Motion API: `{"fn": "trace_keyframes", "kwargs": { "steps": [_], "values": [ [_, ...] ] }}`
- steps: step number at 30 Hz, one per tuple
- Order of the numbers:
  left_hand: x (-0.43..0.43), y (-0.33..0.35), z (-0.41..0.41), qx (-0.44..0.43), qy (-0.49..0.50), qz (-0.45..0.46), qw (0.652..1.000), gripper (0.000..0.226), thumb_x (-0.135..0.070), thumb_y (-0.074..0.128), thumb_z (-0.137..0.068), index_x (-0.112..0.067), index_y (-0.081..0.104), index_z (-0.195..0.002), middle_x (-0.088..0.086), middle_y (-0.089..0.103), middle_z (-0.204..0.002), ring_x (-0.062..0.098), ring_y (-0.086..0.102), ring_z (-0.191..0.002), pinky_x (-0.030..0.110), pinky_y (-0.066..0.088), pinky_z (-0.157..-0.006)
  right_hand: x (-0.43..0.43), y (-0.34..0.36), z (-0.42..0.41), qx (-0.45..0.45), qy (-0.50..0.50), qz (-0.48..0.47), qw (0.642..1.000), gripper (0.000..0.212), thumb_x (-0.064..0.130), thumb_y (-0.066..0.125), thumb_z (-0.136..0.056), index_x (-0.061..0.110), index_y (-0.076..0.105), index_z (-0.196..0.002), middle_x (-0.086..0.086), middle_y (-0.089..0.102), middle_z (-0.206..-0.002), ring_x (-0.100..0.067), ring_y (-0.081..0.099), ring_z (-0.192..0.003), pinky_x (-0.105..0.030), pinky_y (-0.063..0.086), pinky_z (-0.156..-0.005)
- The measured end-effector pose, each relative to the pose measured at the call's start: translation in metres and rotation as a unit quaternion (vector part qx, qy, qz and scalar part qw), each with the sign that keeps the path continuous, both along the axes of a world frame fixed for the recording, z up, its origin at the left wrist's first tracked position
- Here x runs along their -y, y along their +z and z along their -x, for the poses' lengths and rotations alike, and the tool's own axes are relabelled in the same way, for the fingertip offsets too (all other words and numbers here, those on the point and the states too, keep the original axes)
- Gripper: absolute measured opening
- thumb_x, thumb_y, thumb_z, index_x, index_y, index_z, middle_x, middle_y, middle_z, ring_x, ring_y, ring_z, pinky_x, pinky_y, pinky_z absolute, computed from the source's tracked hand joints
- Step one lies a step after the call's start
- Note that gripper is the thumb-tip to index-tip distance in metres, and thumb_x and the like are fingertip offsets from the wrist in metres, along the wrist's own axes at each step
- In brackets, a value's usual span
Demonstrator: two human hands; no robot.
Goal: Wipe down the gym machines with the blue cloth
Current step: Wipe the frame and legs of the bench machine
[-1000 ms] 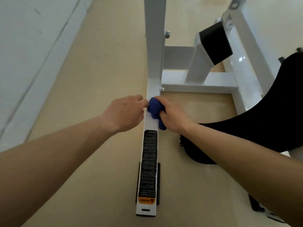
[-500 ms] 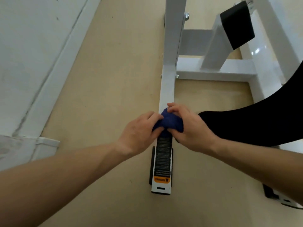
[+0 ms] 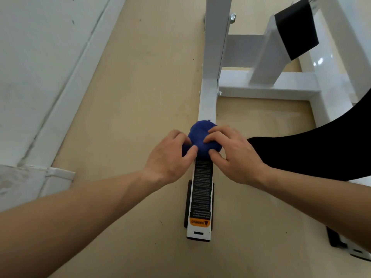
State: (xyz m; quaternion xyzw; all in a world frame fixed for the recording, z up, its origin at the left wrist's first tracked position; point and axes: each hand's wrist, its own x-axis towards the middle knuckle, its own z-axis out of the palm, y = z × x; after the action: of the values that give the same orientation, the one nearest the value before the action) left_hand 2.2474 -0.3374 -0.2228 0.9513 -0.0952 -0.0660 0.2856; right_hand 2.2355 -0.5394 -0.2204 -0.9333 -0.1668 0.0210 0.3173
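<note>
A bunched blue cloth (image 3: 200, 135) sits on top of the white floor rail (image 3: 207, 105) of the gym machine, just above the rail's black warning label (image 3: 201, 189). My left hand (image 3: 170, 157) grips the cloth from the left, thumb and fingers pinched on it. From the right, my right hand (image 3: 234, 153) presses its fingertips on the cloth's top and side. Both hands hold the cloth against the rail.
A white upright post (image 3: 217, 27) rises from the rail, with a white crossbar (image 3: 267, 87) and a black-capped strut (image 3: 297, 29) to the right. A black padded seat (image 3: 325, 143) lies at right. A white wall and skirting (image 3: 66, 97) run along the left of the tan floor.
The cloth and both hands slid down the rail from near the post's base to the top of the warning label. My left hand went from beside the cloth to gripping it.
</note>
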Motion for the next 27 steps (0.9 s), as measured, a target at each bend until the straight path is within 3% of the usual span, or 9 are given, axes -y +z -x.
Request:
{"fn": "trace_keyframes", "kwargs": {
  "steps": [2,5,8,10,13,16,21,24,27],
  "values": [
    [0.010,-0.001,0.008,-0.028,0.034,0.052,0.998,0.027,-0.039,0.048,-0.096,-0.022,0.059,-0.114,-0.007,0.058,-0.115,0.012,0.058,-0.102,0.031,0.048,-0.091,0.001,-0.002,0.003,0.013,-0.013,-0.004,1.000,0.022,0.024,0.059,-0.089,0.023,0.061,-0.111,0.007,0.055,-0.116,-0.013,0.050,-0.108,-0.030,0.044,-0.094],
    [0.029,-0.003,0.018,-0.045,0.007,0.072,0.996,0.056,-0.033,0.042,-0.102,-0.013,0.027,-0.152,0.003,0.041,-0.151,0.018,0.045,-0.131,0.029,0.035,-0.108,0.003,-0.011,0.002,0.015,-0.049,0.025,0.998,0.035,0.024,0.055,-0.093,0.020,0.059,-0.128,0.004,0.054,-0.131,-0.014,0.049,-0.119,-0.033,0.044,-0.101],
    [0.045,-0.015,0.016,-0.058,-0.006,0.041,0.997,0.061,-0.033,0.035,-0.105,-0.007,0.013,-0.156,0.009,0.023,-0.161,0.021,0.029,-0.144,0.027,0.025,-0.115,0.003,-0.023,-0.003,-0.046,-0.051,0.035,0.997,0.046,0.028,0.041,-0.104,0.021,0.042,-0.149,0.003,0.036,-0.157,-0.015,0.037,-0.141,-0.035,0.034,-0.116],
    [0.054,-0.022,-0.001,-0.054,0.011,0.039,0.998,0.060,-0.029,0.034,-0.105,-0.005,0.012,-0.156,0.011,0.018,-0.162,0.022,0.023,-0.147,0.026,0.019,-0.117,0.002,-0.027,-0.014,-0.081,-0.055,0.015,0.995,0.048,0.027,0.037,-0.106,0.021,0.034,-0.153,0.002,0.029,-0.161,-0.016,0.034,-0.144,-0.033,0.030,-0.118],
    [0.062,-0.026,-0.041,-0.051,0.040,0.057,0.996,0.057,-0.023,0.037,-0.105,-0.003,0.018,-0.154,0.012,0.026,-0.159,0.025,0.028,-0.144,0.029,0.022,-0.117,0.001,-0.023,-0.049,-0.088,-0.081,0.000,0.993,0.047,0.023,0.037,-0.106,0.017,0.036,-0.153,-0.005,0.034,-0.159,-0.024,0.042,-0.140,-0.033,0.031,-0.116],
    [0.064,-0.026,-0.076,-0.072,0.057,0.075,0.993,0.052,-0.022,0.041,-0.102,-0.005,0.029,-0.150,0.013,0.046,-0.146,0.029,0.046,-0.129,0.035,0.036,-0.108,0.000,-0.014,-0.084,-0.093,-0.095,0.018,0.991,0.046,0.022,0.038,-0.106,0.017,0.038,-0.152,-0.004,0.033,-0.159,-0.027,0.046,-0.136,-0.033,0.034,-0.111],
    [0.044,-0.019,-0.041,-0.091,0.025,0.042,0.995,0.054,-0.031,0.044,-0.101,-0.012,0.031,-0.149,0.011,0.065,-0.118,0.029,0.062,-0.101,0.044,0.049,-0.090,-0.008,-0.022,-0.047,-0.056,-0.082,0.012,0.995,0.046,0.024,0.044,-0.103,0.018,0.043,-0.149,0.000,0.031,-0.160,-0.017,0.040,-0.141,-0.031,0.032,-0.115],
    [0.031,-0.016,0.006,-0.088,-0.005,0.007,0.996,0.057,-0.034,0.043,-0.102,-0.011,0.027,-0.151,0.011,0.065,-0.119,0.028,0.062,-0.099,0.043,0.049,-0.087,-0.007,-0.034,-0.001,-0.011,-0.040,0.016,0.999,0.046,0.026,0.046,-0.101,0.013,0.049,-0.144,-0.004,0.038,-0.156,-0.016,0.039,-0.143,-0.036,0.037,-0.115],
    [0.028,-0.014,0.045,-0.099,-0.012,-0.001,0.995,0.062,-0.035,0.041,-0.102,-0.012,0.018,-0.155,0.012,0.058,-0.132,0.029,0.059,-0.108,0.043,0.047,-0.093,-0.007,-0.037,0.030,-0.012,-0.022,0.012,1.000,0.052,0.034,0.036,-0.099,0.011,0.049,-0.144,-0.006,0.038,-0.156,-0.016,0.039,-0.142,-0.033,0.038,-0.114]
  ]
}}
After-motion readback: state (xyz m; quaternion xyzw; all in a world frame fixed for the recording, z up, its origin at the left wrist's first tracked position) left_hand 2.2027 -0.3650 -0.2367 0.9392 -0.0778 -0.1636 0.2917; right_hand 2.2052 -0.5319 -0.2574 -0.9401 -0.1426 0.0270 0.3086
